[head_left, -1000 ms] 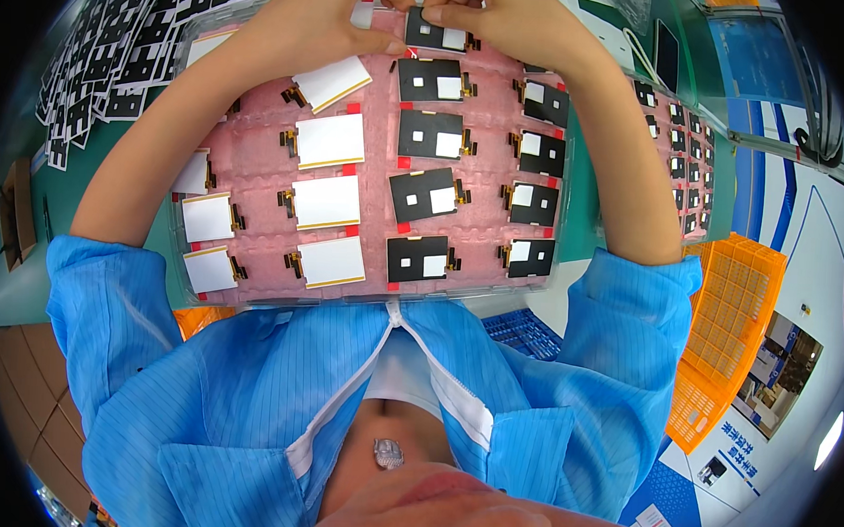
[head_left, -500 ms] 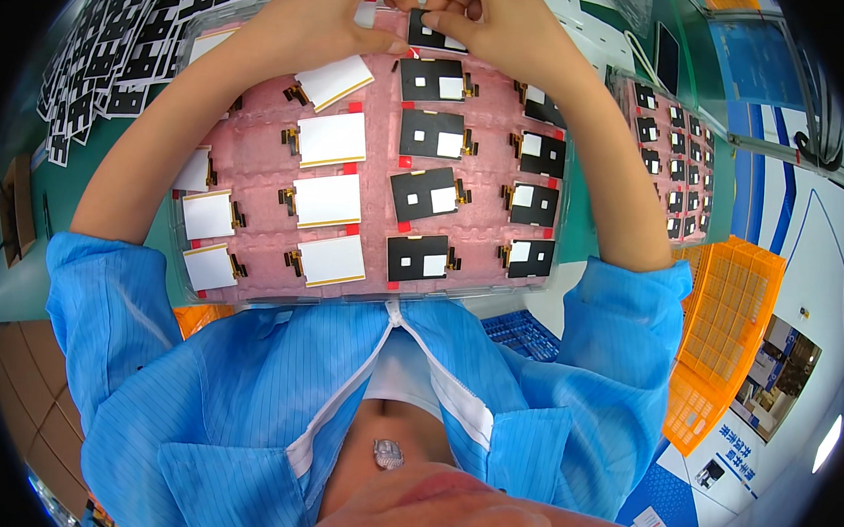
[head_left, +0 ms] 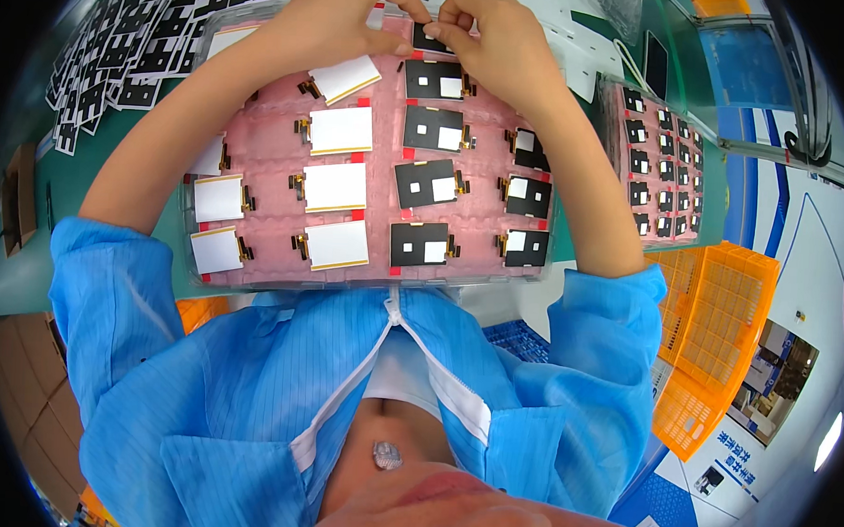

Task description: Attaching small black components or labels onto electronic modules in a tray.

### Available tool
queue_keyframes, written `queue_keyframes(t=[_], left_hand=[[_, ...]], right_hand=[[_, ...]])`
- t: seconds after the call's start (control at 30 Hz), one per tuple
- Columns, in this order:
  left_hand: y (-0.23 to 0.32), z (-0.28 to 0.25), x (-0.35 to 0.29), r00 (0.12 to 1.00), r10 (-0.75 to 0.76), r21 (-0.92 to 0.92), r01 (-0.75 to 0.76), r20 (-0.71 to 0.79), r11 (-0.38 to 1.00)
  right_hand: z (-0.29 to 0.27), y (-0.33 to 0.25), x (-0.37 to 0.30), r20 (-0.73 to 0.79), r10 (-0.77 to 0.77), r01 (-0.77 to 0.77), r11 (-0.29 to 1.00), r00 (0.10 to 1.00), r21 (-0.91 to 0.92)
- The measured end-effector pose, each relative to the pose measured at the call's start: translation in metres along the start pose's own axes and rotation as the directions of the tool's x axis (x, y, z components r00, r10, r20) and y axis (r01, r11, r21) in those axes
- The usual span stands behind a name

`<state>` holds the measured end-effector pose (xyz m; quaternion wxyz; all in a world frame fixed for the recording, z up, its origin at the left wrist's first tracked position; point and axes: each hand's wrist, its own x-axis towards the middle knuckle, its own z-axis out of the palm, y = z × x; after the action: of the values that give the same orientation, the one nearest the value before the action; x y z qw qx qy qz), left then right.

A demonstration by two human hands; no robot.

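Observation:
A clear plastic tray with a pink foam liner (head_left: 277, 130) lies before me, holding rows of small flat display panels with short ribbon connectors. The left columns show white faces, such as one panel (head_left: 341, 130); the right columns show black backing with white cutouts, such as another panel (head_left: 433, 129). At the far edge, both hands meet over a black-backed panel (head_left: 429, 42). My left hand (head_left: 357, 20) has thumb and index finger apart at its left side. My right hand (head_left: 493, 41) pinches over its surface; whatever sits between those fingertips is hidden.
Sheets of black-and-white die-cut stickers (head_left: 135, 48) spread at the far left. A second panel-filled tray (head_left: 657, 170) stands at right, near a dark phone-like slab (head_left: 655, 65). Orange crates (head_left: 721, 324) stand below the table's right side. A cardboard box (head_left: 18, 199) is at left.
My right thumb and index finger have closed together over the far panel, covering its small white cutout. My left index finger reaches slightly further right. The whole view has shifted a little.

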<state>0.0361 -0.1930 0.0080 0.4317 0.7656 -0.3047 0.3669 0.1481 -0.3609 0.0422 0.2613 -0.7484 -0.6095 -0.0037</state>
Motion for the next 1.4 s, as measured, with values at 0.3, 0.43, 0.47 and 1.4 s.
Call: queue_keyframes(t=[0.3, 0.43, 0.47, 1.4], left_hand=[[0.024, -0.023, 0.017, 0.856, -0.496, 0.351, 0.423, 0.148, 0.835], [0.003, -0.051, 0.018, 0.808, -0.589, 0.398, 0.539, 0.003, 0.742], [-0.010, -0.060, 0.012, 0.806, -0.592, 0.423, 0.544, -0.022, 0.725], [-0.119, -0.071, -0.010, 0.708, -0.701, 0.556, 0.549, 0.088, 0.624]], right_hand=[[-0.032, 0.029, 0.016, -0.067, 0.238, -0.223, 0.958, 0.969, 0.183], [-0.025, 0.064, 0.045, -0.027, 0.099, -0.091, 0.975, 0.995, 0.201], [-0.028, 0.077, 0.051, 0.082, 0.011, -0.017, 0.997, 0.997, 0.074], [0.074, 0.115, 0.158, 0.227, 0.148, -0.140, 0.989, 0.963, -0.049]])
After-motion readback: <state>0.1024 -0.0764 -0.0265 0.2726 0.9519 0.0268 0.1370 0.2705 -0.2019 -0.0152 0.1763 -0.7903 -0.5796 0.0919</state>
